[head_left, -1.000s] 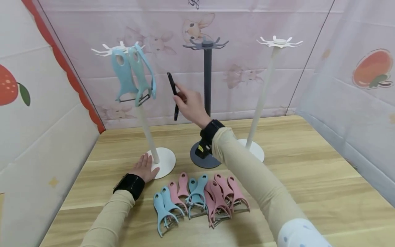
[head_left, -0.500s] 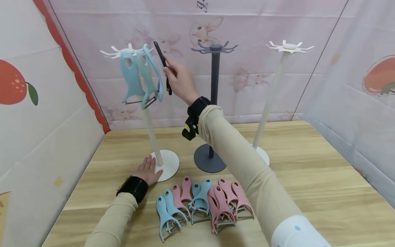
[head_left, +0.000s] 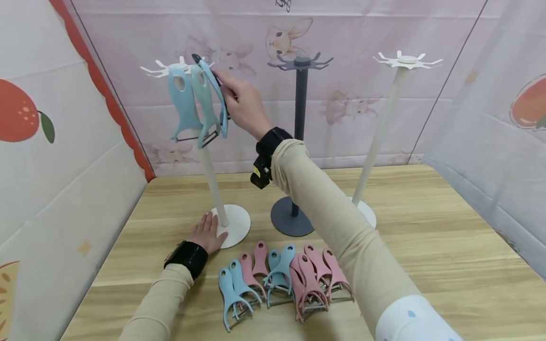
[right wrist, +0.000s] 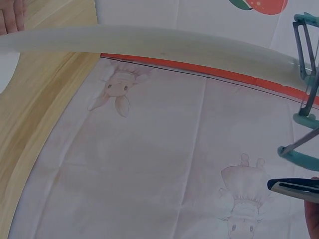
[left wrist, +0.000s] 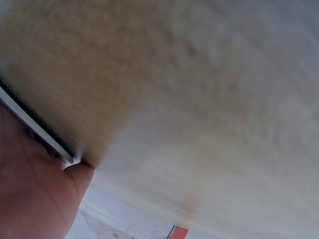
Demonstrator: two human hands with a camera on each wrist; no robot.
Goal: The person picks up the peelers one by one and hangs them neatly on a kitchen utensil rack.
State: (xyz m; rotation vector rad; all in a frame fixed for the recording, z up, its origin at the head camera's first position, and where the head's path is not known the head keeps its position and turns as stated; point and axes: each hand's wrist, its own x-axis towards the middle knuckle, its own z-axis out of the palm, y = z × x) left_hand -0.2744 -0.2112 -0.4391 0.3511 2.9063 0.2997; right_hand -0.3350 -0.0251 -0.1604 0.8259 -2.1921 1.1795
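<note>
My right hand (head_left: 246, 105) pinches a black peeler (head_left: 196, 58), seen edge-on, at the top of the left white stand (head_left: 212, 177). It is mostly hidden behind the outermost of three light blue peelers (head_left: 184, 106) hanging from the stand's hooks. Whether the black one sits on a hook, I cannot tell. In the right wrist view, the dark peeler end (right wrist: 294, 187) lies just below the hanging blue ones (right wrist: 305, 158). My left hand (head_left: 206, 233) rests with extended fingers on that stand's round base (head_left: 240, 227).
Blue peelers (head_left: 230, 293) and pink peelers (head_left: 311, 279) lie in a loose pile at the table's front. A dark grey hook stand (head_left: 301, 104) is in the middle, and another white stand (head_left: 386, 118) stands to the right. A printed curtain (head_left: 350, 137) hangs behind.
My right hand has moved left and up with the black peeler, from open space between the stands to the left stand's hooks. The left hand has stayed on the base.
</note>
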